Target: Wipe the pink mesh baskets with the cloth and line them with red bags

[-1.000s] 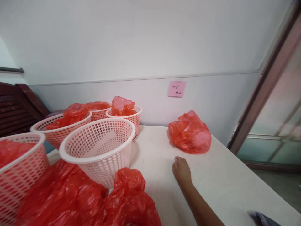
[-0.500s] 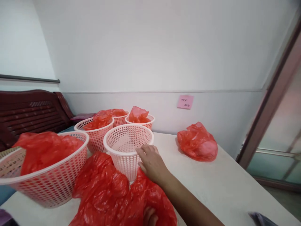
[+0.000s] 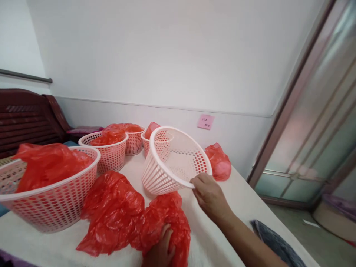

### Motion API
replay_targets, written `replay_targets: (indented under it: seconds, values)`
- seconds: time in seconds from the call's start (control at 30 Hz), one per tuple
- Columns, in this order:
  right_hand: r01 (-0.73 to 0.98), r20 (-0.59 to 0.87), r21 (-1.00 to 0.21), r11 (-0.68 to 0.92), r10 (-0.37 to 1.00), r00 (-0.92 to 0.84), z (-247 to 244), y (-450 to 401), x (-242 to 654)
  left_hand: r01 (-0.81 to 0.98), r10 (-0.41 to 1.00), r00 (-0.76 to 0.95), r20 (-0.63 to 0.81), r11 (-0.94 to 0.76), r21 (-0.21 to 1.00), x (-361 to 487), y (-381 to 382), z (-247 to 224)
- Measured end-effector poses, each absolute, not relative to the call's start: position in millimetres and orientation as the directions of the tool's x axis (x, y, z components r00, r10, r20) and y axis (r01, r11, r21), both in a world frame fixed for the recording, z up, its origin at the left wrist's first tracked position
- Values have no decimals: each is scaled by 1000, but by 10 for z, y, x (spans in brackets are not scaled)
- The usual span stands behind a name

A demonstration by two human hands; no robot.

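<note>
My right hand [image 3: 209,195] pinches the rim of a pale pink plastic basket [image 3: 164,174]. The basket is tilted, its mouth facing up and to the right, and nothing shows inside it. At the bottom, my left hand [image 3: 161,247] is closed on a crumpled red plastic bag [image 3: 178,218], with part of the fingers hidden by its folds. Another heap of red plastic bag [image 3: 114,211] lies on the white table [image 3: 207,231] just to the left, touching the held one.
A large pink basket [image 3: 55,207] with red plastic in it stands at left. Several similar baskets [image 3: 111,157] stand behind it. Against the wall sits a red bag [image 3: 219,163], below a pink note [image 3: 205,121]. Dark cloth [image 3: 274,239] lies at the table's right edge.
My right hand has lifted and tilted the basket, moving it right. My left hand shows more, on the red bag. The view has turned to the right.
</note>
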State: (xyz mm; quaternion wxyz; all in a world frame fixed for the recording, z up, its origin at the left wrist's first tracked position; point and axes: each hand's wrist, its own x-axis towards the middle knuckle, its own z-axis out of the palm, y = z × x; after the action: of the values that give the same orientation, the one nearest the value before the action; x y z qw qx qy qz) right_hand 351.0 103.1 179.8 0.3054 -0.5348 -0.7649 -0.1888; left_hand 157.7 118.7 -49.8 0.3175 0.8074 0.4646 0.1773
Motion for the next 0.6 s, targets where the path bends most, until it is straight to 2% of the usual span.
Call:
replay_targets:
  seconds: [0.1, 0.23, 0.43, 0.6]
  values:
    - [938, 741, -79, 337, 649, -170, 2038, 731, 3764, 657, 848, 530, -17, -398, 641, 1578, 1165, -511]
    - [952, 771, -72, 299, 622, -137, 2111, 276, 4033, 676, 851, 525, -6, -413, 611, 1589, 1207, -547]
    - [963, 712, -36, 268, 683, -163, 1927, -245, 4225, 708, 885, 464, 47, -402, 581, 1387, 1552, -541]
    - [943, 624, 9, 333, 735, -266, 1801, -377, 4138, 738, 908, 414, 64, -375, 561, 1226, 1861, -367]
